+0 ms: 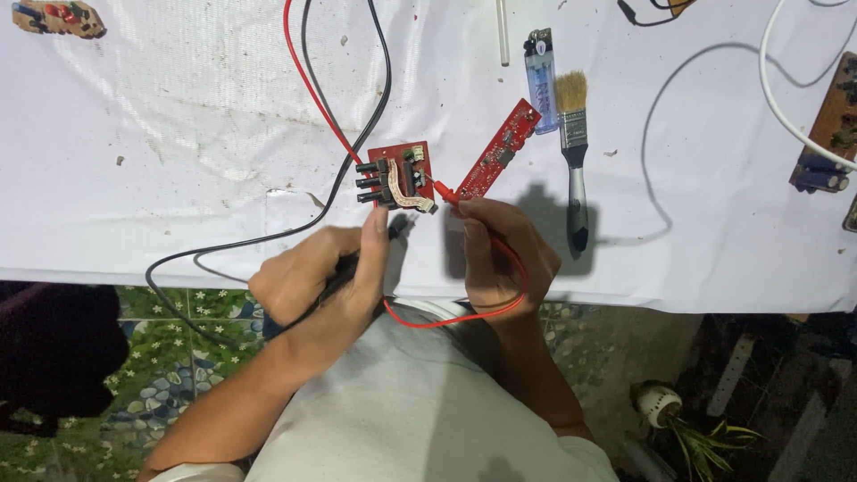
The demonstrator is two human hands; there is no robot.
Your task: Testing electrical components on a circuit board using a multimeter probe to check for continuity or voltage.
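Observation:
My left hand (pixel 317 281) grips a black test probe (pixel 393 228) whose tip touches the lower edge of a small red circuit board (pixel 402 174) with black connectors. My right hand (pixel 500 250) holds a red test probe (pixel 444 190), its tip resting against the board's right side. A long narrow red circuit board (pixel 498 150) lies tilted just above my right hand. The red lead (pixel 308 80) and the black lead (pixel 268 234) run from the probes across the white table cover (pixel 178 134).
A paintbrush (pixel 574 134) and a blue lighter (pixel 540 80) lie right of the boards. A white cable (pixel 786 98) and a brown circuit board (pixel 830 125) sit at the far right, another board (pixel 58 18) at top left. A potted plant (pixel 678 419) stands on the floor.

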